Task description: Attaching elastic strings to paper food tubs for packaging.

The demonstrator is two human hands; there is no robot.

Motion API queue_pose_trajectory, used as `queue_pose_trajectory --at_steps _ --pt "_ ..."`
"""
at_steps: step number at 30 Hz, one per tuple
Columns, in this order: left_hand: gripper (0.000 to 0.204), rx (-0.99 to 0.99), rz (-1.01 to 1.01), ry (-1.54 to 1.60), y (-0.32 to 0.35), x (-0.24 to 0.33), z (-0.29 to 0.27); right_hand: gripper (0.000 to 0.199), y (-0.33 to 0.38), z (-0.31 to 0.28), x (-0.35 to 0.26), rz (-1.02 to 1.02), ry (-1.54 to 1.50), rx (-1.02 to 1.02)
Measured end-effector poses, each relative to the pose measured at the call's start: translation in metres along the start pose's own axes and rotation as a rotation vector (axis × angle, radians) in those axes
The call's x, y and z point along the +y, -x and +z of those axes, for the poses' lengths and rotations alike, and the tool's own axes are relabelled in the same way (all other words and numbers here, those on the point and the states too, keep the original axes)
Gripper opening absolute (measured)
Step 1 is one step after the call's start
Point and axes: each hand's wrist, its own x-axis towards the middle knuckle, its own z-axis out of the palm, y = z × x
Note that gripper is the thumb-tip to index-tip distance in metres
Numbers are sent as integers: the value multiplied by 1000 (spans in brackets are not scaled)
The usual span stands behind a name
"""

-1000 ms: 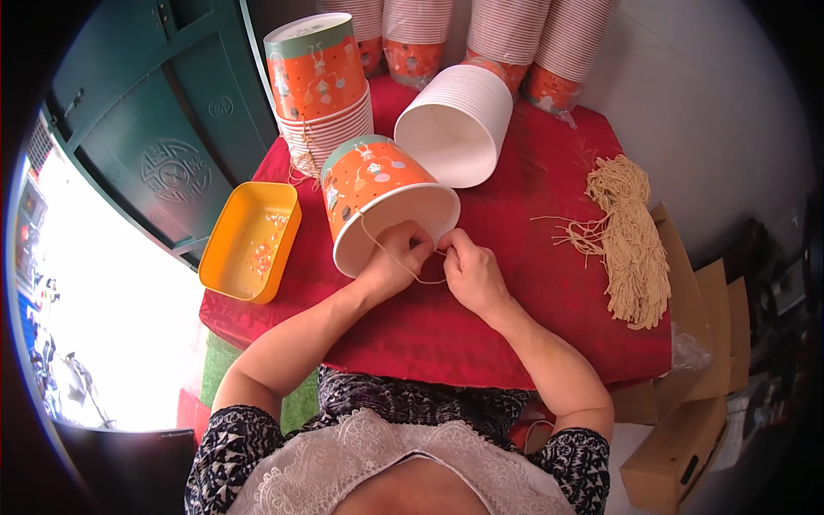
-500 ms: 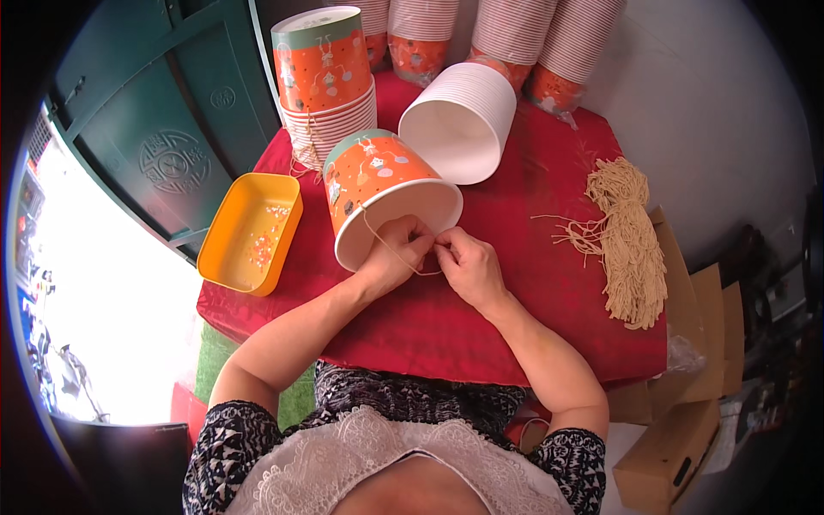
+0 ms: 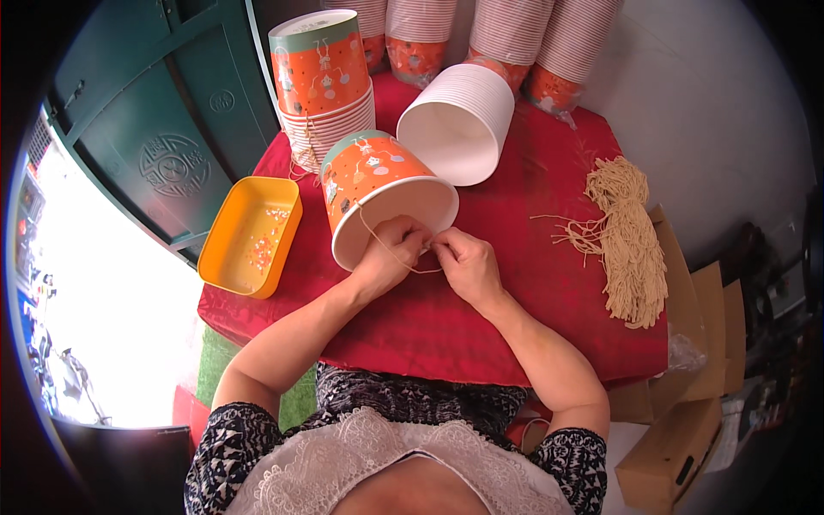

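An orange paper bucket (image 3: 369,176) with a white inside lies on its side on the red tablecloth (image 3: 532,283), its mouth facing me. A tan string (image 3: 382,247) loops across its rim. My left hand (image 3: 390,249) pinches the string at the lower rim of the bucket. My right hand (image 3: 463,262) sits just to its right and pinches the string's other part, fingertips almost touching the left hand.
A white stack of buckets (image 3: 459,120) lies on its side behind. An upright orange stack (image 3: 322,77) stands at the back left, more stacks (image 3: 515,43) along the wall. A yellow tray (image 3: 249,232) holds small bits. A bundle of tan strings (image 3: 631,236) lies right. Cardboard boxes (image 3: 678,429) sit lower right.
My hands stay at the bucket's rim, fingers working the string slightly. The view has shifted a little; the bucket has not moved noticeably.
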Motion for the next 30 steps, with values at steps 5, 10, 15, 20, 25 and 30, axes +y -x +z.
queue_pose_trajectory --at_steps 5,10,15,20,25,30 --pt "9 154 304 -285 4 -14 0 5 0 0 -3 -2 -5 2" --pt "9 86 258 -502 8 -4 2 4 1 1 -2 -45 28 13" --pt "6 88 291 -528 8 -6 2 7 1 3 -3 -27 37 12" --pt "6 100 300 -549 8 -7 3 9 1 1 -8 -19 90 29" --pt "7 101 314 -524 7 -9 4 9 1 3 -7 -190 148 72" --pt "6 123 317 -482 7 -10 5 9 1 1 -3 -317 281 58"
